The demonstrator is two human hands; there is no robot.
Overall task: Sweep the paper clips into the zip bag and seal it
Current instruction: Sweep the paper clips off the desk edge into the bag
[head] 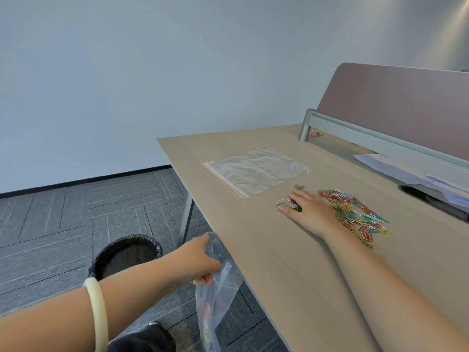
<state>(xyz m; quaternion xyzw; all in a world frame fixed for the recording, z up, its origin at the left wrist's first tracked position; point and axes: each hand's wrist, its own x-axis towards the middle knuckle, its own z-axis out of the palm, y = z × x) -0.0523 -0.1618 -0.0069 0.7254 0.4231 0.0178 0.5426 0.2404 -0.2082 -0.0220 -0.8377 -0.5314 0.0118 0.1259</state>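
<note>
The left hand (200,260) pinched a clear, crinkled zip bag (215,295) hanging below the counter's (291,275) left edge. The right hand (308,212) lay flat, fingers spread, touching the bright wire paper clips (355,212) heaped mid-counter. A second bag (256,170) lay flat beyond.

No readable text, labels — none

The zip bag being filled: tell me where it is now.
In the head view, the zip bag hangs off the table's near-left edge, gripped by the left hand, near the black bin.
</note>
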